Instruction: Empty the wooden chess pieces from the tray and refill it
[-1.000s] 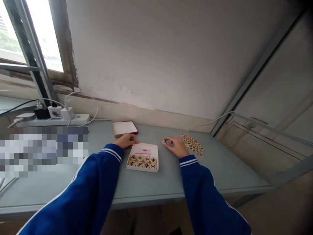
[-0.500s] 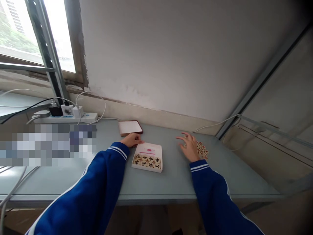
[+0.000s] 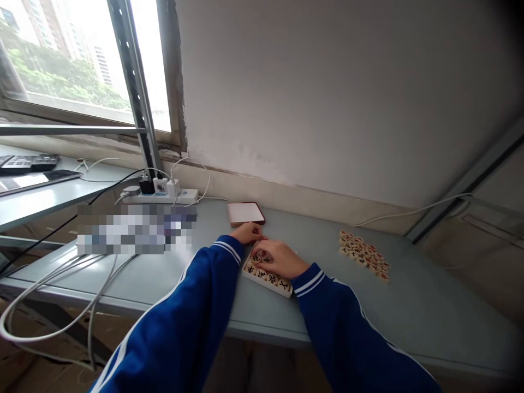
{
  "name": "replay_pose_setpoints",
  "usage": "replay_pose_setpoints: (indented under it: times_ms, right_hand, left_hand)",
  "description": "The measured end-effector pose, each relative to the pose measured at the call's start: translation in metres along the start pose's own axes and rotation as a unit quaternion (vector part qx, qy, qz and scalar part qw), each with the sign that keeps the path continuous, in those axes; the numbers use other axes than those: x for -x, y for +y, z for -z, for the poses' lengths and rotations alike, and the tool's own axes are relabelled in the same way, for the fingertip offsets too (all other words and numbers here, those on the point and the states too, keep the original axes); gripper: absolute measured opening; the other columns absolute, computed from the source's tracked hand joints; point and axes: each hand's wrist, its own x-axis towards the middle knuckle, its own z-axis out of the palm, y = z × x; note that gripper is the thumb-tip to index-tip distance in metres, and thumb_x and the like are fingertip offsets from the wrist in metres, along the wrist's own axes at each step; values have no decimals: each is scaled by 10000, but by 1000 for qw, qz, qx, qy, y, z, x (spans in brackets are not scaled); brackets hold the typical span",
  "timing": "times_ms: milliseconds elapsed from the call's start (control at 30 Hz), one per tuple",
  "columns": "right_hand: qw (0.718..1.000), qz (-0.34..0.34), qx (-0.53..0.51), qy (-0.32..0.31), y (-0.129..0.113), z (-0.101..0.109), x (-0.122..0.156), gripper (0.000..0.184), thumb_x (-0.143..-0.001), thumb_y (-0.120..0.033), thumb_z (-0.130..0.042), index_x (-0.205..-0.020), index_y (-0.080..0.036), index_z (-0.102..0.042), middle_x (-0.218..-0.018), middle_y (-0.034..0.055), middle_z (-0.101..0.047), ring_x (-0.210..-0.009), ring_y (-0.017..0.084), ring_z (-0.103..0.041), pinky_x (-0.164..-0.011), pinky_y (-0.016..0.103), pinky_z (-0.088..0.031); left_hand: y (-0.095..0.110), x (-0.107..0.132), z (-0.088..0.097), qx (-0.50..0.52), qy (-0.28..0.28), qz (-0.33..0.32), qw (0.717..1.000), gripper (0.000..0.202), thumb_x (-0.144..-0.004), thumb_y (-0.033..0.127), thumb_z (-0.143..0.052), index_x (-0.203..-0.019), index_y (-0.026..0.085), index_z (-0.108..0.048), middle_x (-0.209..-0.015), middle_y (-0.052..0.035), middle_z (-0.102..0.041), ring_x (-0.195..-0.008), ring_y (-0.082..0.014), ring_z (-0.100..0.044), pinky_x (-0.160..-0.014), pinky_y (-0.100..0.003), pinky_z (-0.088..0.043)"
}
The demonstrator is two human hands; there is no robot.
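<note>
where pieces (image 3: 272,279) lie (boxed), the right hand (image 3: 282,258) reaches in.

The desk (image 3: 426,311) is grey, with a flat top that runs across the scene and a straight near edge. On its middle, toward the near side, lies the open box (image 3: 268,285). Just beyond it and slightly left is the lid (image 3: 246,213), pale inside up. Well to the right, round pieces (image 3: 363,254) are spread close together. At the far left stands a white power strip (image 3: 160,200); nearer than it, a patch (image 3: 126,229) is pixelated beyond telling. Farther left, a second desk (image 3: 61,192) carries a tablet (image 3: 35,181) and cables (image 3: 107,160).
</note>
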Motion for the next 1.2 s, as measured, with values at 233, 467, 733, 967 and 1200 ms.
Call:
replay_pose_setpoints:
  times_ms: [233,467,733,967,1200]
  right_hand:
    - [985,-91,79,122,26,30,20,259,-780,-356,-525,-1025,-282,-567,-996,6,-604,-842,150,-526,-768,309,-309]
    - [947,-190,229,123,120,50,108,213,-793,-340,-457,-860,-229,-626,-940,48,-597,-936,209,-496,-810,360,-354]
    - [929,-218,238,184,132,61,152,275,-774,-346,-481,-1000,-228,-584,-1070,76,-549,-1049,237,-444,-885,410,-350]
    - [992,-77,49,87,33,45,80,235,-829,-318,-442,-996,-237,-586,-1018,49,-564,-967,175,-497,-848,328,-374]
    - [992,-8,116,-51,2,22,25,292,-778,-388,-542,-1035,-252,-573,-996,18,-594,-926,161,-523,-761,288,-325]
  left_hand:
    - [-2,-3,1,8,-8,11,1000,401,-601,517,-608,-558,151,-450,-421,40,-449,-392,-74,-392,-397,-197,-267]
    - [-5,-4,0,7,0,27,1000,454,-562,578,-615,-544,157,-449,-418,35,-468,-393,-80,-400,-401,-201,-272]
    - [-7,-5,-1,10,18,32,999,473,-538,601,-620,-541,163,-441,-416,31,-475,-392,-86,-408,-403,-205,-281]
    - [-4,-2,-1,0,26,26,999,487,-532,616,-613,-546,162,-436,-410,39,-462,-388,-81,-396,-405,-207,-276]
    - [-1,0,-1,-21,30,18,999,492,-560,630,-580,-535,167,-415,-396,46,-446,-371,-77,-376,-404,-207,-264]
